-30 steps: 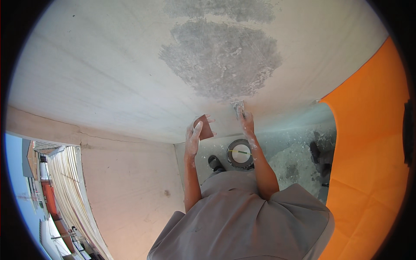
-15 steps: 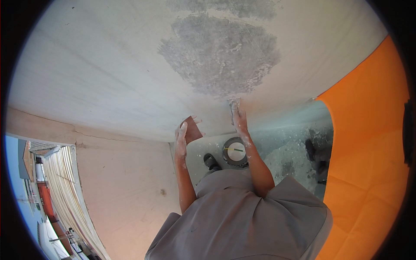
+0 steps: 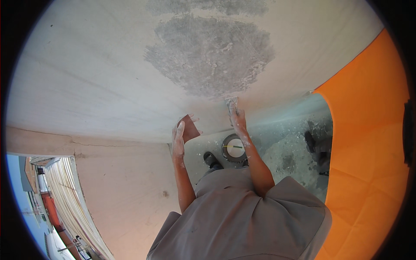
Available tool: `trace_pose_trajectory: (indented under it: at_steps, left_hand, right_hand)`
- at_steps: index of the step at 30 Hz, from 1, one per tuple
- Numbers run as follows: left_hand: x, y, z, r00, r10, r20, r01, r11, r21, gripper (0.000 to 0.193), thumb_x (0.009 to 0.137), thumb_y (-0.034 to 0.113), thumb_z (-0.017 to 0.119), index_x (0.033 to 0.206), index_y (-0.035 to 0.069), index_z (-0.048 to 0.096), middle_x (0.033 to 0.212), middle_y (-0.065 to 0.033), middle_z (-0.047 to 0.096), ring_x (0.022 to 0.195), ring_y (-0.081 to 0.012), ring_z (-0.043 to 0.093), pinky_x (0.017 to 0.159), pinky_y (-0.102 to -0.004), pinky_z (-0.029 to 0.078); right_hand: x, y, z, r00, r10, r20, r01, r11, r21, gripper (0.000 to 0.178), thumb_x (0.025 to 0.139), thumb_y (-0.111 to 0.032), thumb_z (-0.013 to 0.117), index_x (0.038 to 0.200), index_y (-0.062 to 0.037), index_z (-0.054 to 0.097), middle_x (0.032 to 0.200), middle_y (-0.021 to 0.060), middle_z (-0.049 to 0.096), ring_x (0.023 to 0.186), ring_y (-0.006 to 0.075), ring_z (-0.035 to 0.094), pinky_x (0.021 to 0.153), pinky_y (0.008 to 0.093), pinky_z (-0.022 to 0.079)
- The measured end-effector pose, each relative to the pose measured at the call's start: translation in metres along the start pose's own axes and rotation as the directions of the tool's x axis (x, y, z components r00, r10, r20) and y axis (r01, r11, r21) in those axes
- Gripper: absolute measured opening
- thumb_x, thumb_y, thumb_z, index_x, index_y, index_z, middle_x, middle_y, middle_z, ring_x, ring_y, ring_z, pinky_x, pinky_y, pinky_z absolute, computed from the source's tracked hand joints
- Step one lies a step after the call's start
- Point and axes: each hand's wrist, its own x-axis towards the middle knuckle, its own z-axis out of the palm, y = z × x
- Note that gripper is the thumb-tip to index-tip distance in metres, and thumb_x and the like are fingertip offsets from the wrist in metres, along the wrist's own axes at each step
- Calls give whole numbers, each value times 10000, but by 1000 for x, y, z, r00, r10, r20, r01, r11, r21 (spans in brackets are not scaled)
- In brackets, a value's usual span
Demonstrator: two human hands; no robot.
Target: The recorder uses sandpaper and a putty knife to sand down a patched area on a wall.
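1. Grey, rough and roughly rounded, the large patch (image 3: 210, 56) lies on the pale wall (image 3: 95, 78) ahead of both hands, its lower edge narrowing toward the person.
2. Closed around a small scraper (image 3: 232, 102), the right hand (image 3: 238, 118) is the nearer of the 2 to that patch. White smears mark its fingers.
3. The scraper's long axis runs up the view, from the fingers toward the wall. Its wide end sits just below the patch's lower edge, a little right of the patch's middle. Whether the blade touches the wall, I cannot tell.
4. Left of the scraper and slightly lower in view, the left hand (image 3: 178, 135) grips a brown sheet (image 3: 190, 129), thumb on the near face and fingertips showing past the far edge.
5. The brown sheet stands tilted, its face turned partly toward the right hand. It is apart from the scraper, with bare wall between them, and lies below and left of the patch's lower edge.
6. Below the right hand in view, on the floor (image 3: 281, 151), is a round dark tub (image 3: 224, 149) with white inside and a thin stick (image 3: 236, 147) across it.
7. Orange cloth (image 3: 359, 147) hangs at far right, well apart from both hands.
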Motion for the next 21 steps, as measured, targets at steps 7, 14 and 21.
trace_pose_trajectory:
  at_steps: [7,14,21]
  left_hand:
    - [-2,-2,-19,998,6,-64,-8,999,-40,709,1013,593,485,1428,22,548,1270,-174,665,851,-306,710,810,-430,582]
    - [1,-11,-22,999,-44,-31,41,997,-67,692,1022,583,478,1413,20,566,1256,-173,672,844,-314,717,789,-430,587]
    - [17,-8,-19,999,2,54,-2,1000,-12,669,1040,548,465,1413,1,567,1236,-172,684,867,-322,731,801,-422,595]
  right_hand:
    - [-27,-63,-3,918,32,396,-300,711,636,573,1038,-628,522,662,-204,440,555,-107,340,413,28,303,387,257,196]
    - [2,-49,-71,880,-473,-34,388,759,-523,602,975,-583,630,844,-4,730,827,215,698,872,397,653,797,525,504]
    - [4,-15,-34,979,-127,-157,69,941,-332,670,989,-631,582,841,6,726,793,200,706,798,393,679,750,507,527]
